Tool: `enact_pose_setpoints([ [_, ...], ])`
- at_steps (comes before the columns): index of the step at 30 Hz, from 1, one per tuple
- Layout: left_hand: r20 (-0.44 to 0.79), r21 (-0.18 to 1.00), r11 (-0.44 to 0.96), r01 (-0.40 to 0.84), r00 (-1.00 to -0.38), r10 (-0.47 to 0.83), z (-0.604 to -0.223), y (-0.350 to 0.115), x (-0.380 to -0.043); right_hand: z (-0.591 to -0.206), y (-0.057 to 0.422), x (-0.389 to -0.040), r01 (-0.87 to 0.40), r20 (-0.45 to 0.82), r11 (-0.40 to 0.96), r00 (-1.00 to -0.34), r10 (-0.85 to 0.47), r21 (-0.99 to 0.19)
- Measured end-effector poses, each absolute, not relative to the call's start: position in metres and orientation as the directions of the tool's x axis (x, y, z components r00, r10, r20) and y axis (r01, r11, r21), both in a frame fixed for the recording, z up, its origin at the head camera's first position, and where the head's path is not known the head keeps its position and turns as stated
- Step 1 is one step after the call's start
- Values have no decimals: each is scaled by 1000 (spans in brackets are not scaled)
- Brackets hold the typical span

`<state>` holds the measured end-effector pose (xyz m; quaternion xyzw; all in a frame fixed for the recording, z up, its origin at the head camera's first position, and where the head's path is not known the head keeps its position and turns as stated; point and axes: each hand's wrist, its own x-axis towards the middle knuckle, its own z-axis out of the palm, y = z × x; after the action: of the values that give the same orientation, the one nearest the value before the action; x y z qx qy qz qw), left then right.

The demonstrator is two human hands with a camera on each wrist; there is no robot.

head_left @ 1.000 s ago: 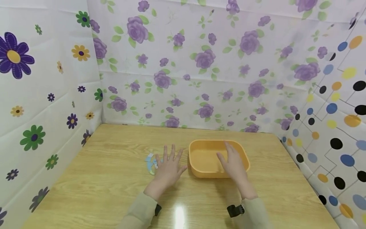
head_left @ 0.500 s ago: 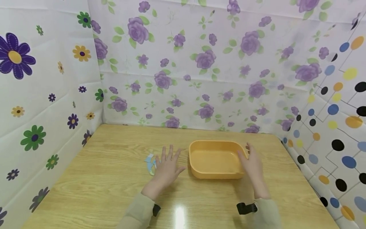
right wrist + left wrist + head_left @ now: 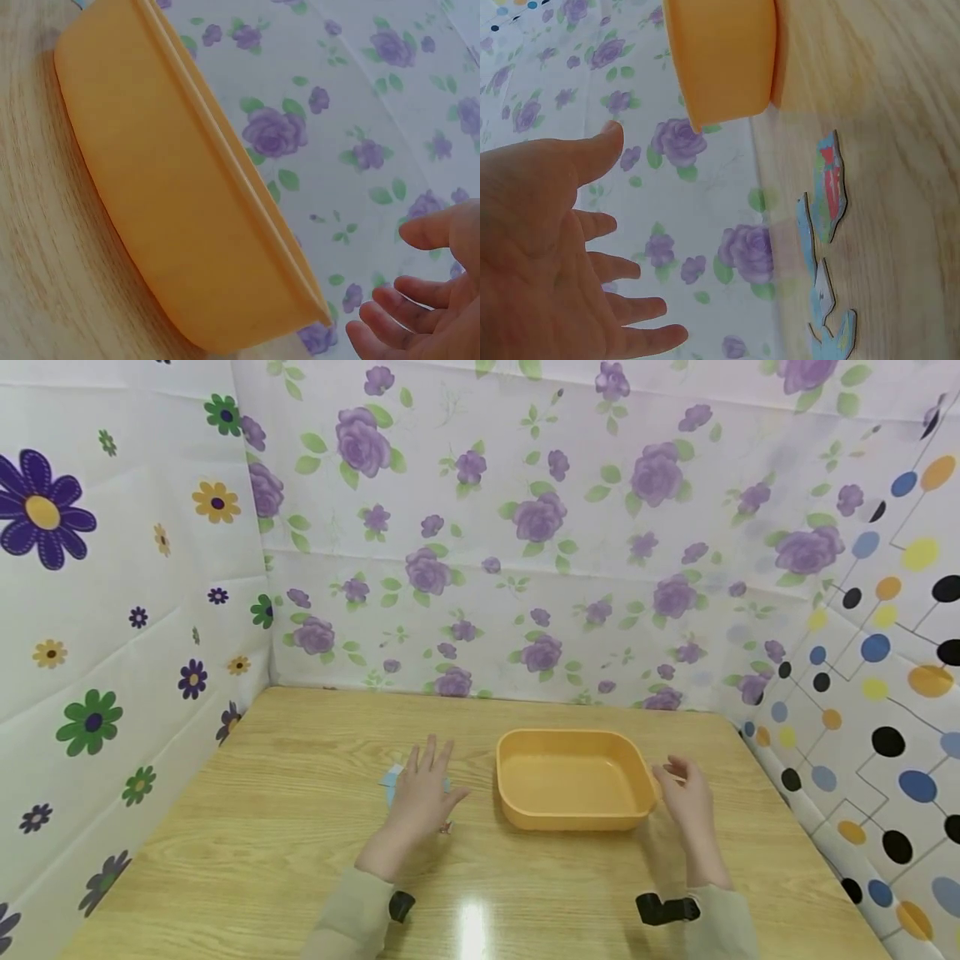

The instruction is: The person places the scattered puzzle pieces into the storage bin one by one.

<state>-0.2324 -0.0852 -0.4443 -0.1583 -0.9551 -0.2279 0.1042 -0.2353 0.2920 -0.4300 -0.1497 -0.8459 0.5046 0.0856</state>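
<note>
My left hand [image 3: 420, 793], fingers straight and spread, hovers over several flat blue printed pieces [image 3: 392, 776], hiding part of them. Their thin dark edges and irregular outlines resemble jigsaw pieces in the left wrist view, where one piece [image 3: 831, 187] has pink and green print. A small piece [image 3: 446, 827] shows below the left thumb. To the right stands an orange plastic basin [image 3: 573, 821] with rounded corners and nothing inside. Just outside its right rim is my right hand [image 3: 688, 793]; the right wrist view shows this hand [image 3: 420, 300] with loosely bent fingers holding nothing.
Everything lies on a wooden table [image 3: 300, 827]. A cloth with purple roses [image 3: 540, 518] hangs behind it. Printed cloth walls stand at the left [image 3: 150, 693] and right [image 3: 840, 760] sides. Black cameras [image 3: 666, 910] are strapped to both wrists.
My right hand has moved right, from over the basin to outside its right rim, its fingers bending more. The left hand has shifted slightly left, uncovering the small piece by its thumb.
</note>
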Motion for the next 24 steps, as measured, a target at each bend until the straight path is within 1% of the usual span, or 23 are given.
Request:
enact_pose_setpoints([
  [6,274,497,811,308,-943,190,-440,-98,-235,-440,300,-234,208,-100,307,-938,331,-929],
  [14,283,564,775,286,-948,143,-434,-114,-234,-453,308,-234,250,-211,97,-930,301,-963],
  [20,273,641,719,268,-955,113,-434,-126,-235,-462,309,-233,312,-296,26,-922,250,-950],
  [24,253,685,689,238,-964,82,-436,-135,-237,-468,309,-235,317,-309,0,-925,222,-948],
])
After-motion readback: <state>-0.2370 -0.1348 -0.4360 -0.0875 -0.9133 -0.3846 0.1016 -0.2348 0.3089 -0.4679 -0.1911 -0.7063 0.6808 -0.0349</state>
